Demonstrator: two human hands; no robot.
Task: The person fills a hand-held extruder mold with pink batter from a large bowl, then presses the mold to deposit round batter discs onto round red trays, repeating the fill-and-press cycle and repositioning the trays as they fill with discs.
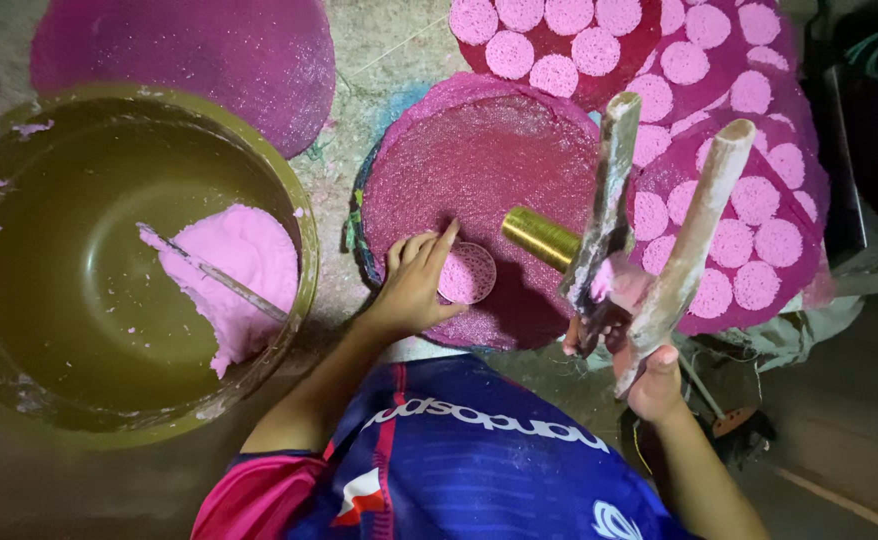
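Observation:
My left hand (414, 280) rests on a round pink woven tray (479, 170), its fingers curled around a small pink dough disc (466, 273) lying on the tray. My right hand (649, 375) grips the two long wooden handles of a press (659, 230), held tilted above the tray's right side. The press has a brass cylinder (539, 237) at its lower end, smeared with pink dough and pointing toward the disc.
A large olive-coloured bowl (299, 215) at left holds a lump of pink dough (239, 265) with a thin stick (214, 272) in it. Stacked pink trays (729, 160) covered with several round discs lie at upper right. Another tray (189, 50) lies at top left.

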